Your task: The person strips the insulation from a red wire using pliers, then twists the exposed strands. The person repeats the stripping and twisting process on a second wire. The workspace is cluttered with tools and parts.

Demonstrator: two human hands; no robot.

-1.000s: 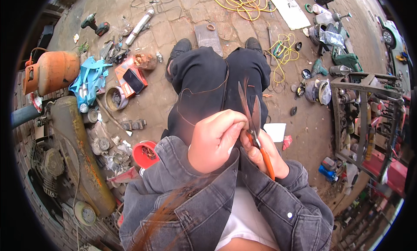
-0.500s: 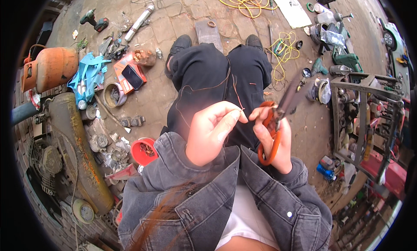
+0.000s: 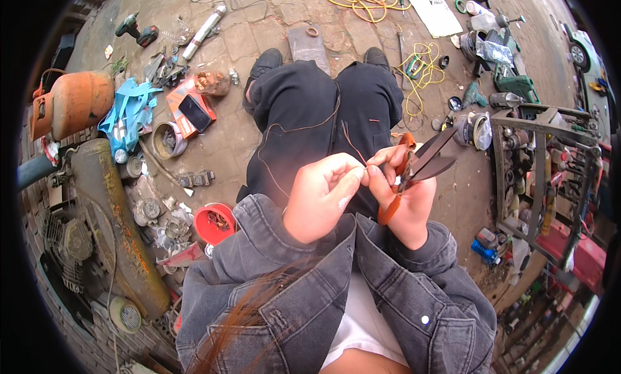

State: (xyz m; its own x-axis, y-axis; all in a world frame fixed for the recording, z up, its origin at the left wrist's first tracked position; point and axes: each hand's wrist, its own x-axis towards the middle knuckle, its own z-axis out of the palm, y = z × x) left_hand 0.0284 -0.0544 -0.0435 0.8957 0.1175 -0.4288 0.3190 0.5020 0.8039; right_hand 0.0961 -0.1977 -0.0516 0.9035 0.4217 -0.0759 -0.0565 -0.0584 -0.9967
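Note:
Thumb and fingers of my left hand [image 3: 328,192] pinch a thin reddish wire [image 3: 352,143], which rises from the fingertips over my lap. In my right hand [image 3: 407,203] sits a pair of scissors [image 3: 424,162] with orange handles and dark blades. Those blades are spread apart and point away to the upper right. The right thumb and forefinger meet the left fingertips at the wire; the exact grip there is hidden. A longer thin brown wire [image 3: 294,129] loops across my dark trousers and runs down behind the left hand.
On the left stand a red bucket [image 3: 214,224] with scraps, an orange gas cylinder [image 3: 81,102] and a phone [image 3: 195,113] on an orange box. A metal frame [image 3: 537,173] holding tools is at the right. Yellow cords [image 3: 424,73] lie ahead on the paving.
The right hand has moved left until its fingertips meet the left hand's. The scissors have turned, and their blades now look spread wider.

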